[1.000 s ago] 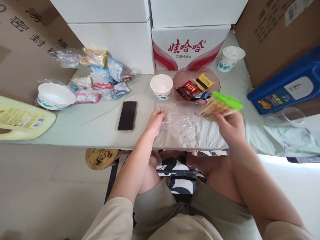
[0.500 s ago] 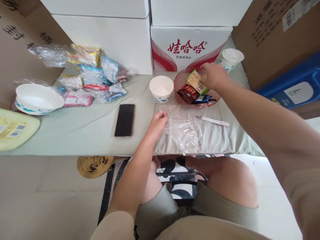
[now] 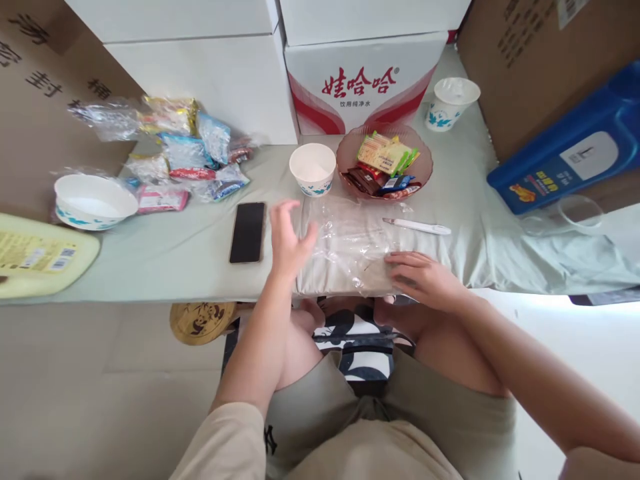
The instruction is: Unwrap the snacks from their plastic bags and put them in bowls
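Observation:
My left hand (image 3: 290,241) hovers with thumb and fingers apart, between the phone and a clear plastic bag (image 3: 345,233) spread flat on the cloth. Nothing is in it. My right hand (image 3: 423,277) lies with fingers stretched out at the bag's right edge, near the front of the table. Behind the bag stands a pink glass bowl (image 3: 345,157) holding several wrapped snacks, a green-and-yellow packet (image 3: 383,155) on top. A white paper cup (image 3: 313,172) is left of the bowl. A white-handled knife (image 3: 417,227) rests on the cloth, just beyond my right hand.
A black phone (image 3: 248,232) lies left of my left hand. Farther left are several bagged snacks (image 3: 185,152), a paper bowl (image 3: 95,207) and a yellow bottle (image 3: 45,257). White boxes (image 3: 367,87) line the back. A second cup (image 3: 451,103) and a blue jug (image 3: 570,147) stand right.
My right hand has left the green-and-yellow packet in the bowl and come down to the bag's right edge. My left hand has let go of the bag, opened and shifted left.

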The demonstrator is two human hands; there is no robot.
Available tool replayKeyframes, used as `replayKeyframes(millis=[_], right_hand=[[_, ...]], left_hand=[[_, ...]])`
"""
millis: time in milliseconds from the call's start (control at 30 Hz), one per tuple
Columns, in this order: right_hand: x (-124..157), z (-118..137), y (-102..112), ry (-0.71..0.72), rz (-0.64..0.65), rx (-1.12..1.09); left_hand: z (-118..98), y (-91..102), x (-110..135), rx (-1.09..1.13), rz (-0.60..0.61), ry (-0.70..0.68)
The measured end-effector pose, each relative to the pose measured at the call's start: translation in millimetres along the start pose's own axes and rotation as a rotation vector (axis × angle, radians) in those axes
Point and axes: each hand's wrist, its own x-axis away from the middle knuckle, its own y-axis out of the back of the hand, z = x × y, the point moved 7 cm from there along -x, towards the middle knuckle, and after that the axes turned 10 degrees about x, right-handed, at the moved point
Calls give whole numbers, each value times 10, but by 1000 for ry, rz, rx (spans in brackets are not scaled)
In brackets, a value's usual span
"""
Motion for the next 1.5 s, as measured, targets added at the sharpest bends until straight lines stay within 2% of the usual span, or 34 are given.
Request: replayKeyframes(millis=[33,100,133,167,333,433,533,600,733,900,1033,1133,1200,1300,1367,1433,1500], right_hand=[[11,-28,18,-31,-32,-15],[20,-65,91,-89,-94,-79],[24,-79,134,-116,-122,-123],[29,-94,172,-143,-147,-171],[96,-305,267,-372,-264,-357],[159,-452,242,-508,-285,-471],[179,-511,206,-551,-250,-536],[166,-508,231,-515,-263,-521],[138,-535,315,-481,-344,-444],[143,-571,301,-484,-360,-472],[234,-690,222,-650,-339,-551],[258,-745,219,-703,-325,-576],[262,-776,239,-722,-365,-619],[276,-777,203,-744,-418,-800],[264,-701,134,-717,-356,-892],[253,-607,100,-677,-293,-878],[263,-567,129,-676,-324,-814]], left_hand=[[-178,-77,89,-13,137,-101],[-445,-327,340,-40,496,-215],[-499,-419,446,-78,608,-209],[-500,-477,511,-114,662,-164],[-197,-452,443,-121,619,192],[-124,-468,413,-120,711,236],[-191,-518,417,-90,762,178],[-241,-522,408,5,750,170],[-167,-447,326,178,659,283],[-26,-406,219,445,468,360],[76,-411,179,616,288,421],[124,-389,146,600,218,452],[168,-376,121,564,184,489],[232,-348,88,506,94,522],[252,-340,79,474,52,515],[255,-334,86,441,49,502],[252,-311,104,414,66,499]])
